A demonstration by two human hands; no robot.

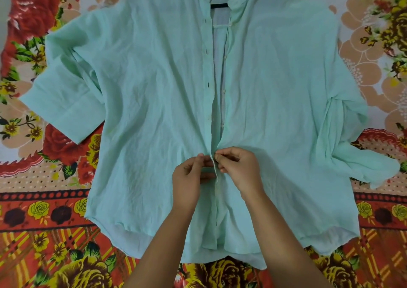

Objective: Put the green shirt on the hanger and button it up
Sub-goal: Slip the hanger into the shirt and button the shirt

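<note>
Notes green shirt (143, 89) flat on bedsheet (44, 221), hanger (220, 5) in far collar. Finds left hand (191, 173) and right hand (237, 164) pinching placket edges (214, 167) together at near end. Risks wrong buttonhole, given slack gaping front.

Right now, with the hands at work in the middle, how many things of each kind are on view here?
Pale green button-front fabric shirt: 1
Dark hanger, showing inside the collar: 1
Red and yellow floral bedsheet: 1
Bare hands pinching the shirt's front edges, left hand and right hand: 2
Total: 5
</note>
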